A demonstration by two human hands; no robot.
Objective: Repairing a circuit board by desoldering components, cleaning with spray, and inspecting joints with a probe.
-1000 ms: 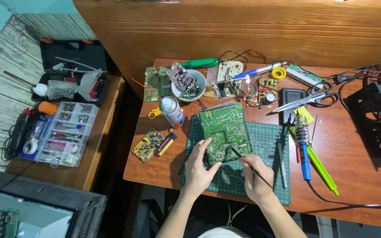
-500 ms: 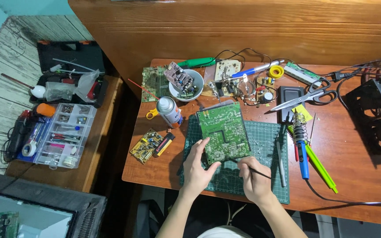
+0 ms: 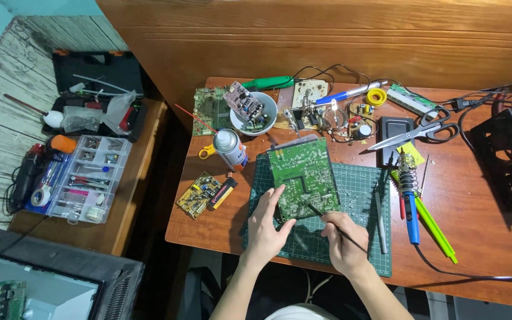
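In the head view, a green circuit board [image 3: 303,178] is seen just below the frame's centre, lying on a green cutting mat [image 3: 357,237]. Its lower left edge is steadied by the left hand [image 3: 266,228], fingers spread and pressed against the board. A thin dark probe [image 3: 333,228] is pinched in the right hand [image 3: 344,244], its tip set on the board's lower part. A slip of the tip could be caused by an unsteady board. A spray can [image 3: 230,148] stands at the mat's upper left corner and could be knocked over.
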